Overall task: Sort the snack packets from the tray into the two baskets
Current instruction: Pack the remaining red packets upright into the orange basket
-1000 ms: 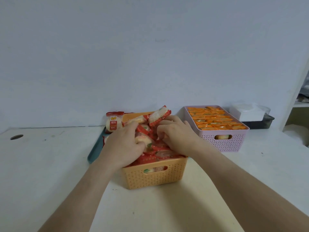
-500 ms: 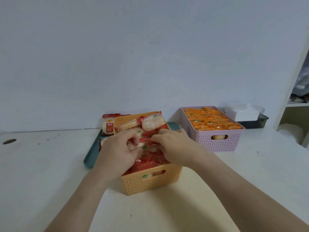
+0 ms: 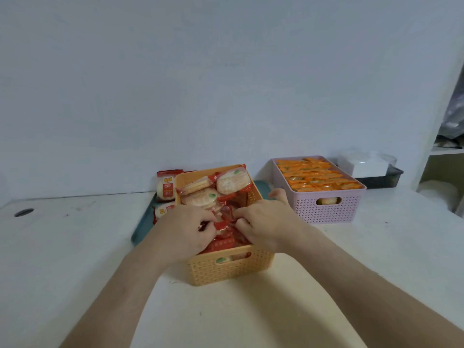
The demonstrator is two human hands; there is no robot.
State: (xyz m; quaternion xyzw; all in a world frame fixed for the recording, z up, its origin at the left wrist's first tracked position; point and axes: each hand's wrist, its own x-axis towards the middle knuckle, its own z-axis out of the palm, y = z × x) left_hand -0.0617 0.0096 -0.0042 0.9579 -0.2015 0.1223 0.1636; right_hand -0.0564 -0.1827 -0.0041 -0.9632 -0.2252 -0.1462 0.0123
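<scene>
An orange basket stands in front of me, heaped with red-and-white snack packets. Both hands are inside its near half. My left hand has its fingers curled on a red packet, and my right hand pinches the same packet from the other side. Behind the basket lies a teal tray, mostly hidden, with two red-and-white packets at its far left. A pink basket at the right is filled with orange packets.
A white box on a dark tray sits behind the pink basket. A white shelf unit rises at the far right. A round hole marks the white table at the left. A plain wall closes the back.
Both hands have drawn back from the far packets toward the near half of the orange basket and now work a red packet between them. My view has shifted slightly left.
</scene>
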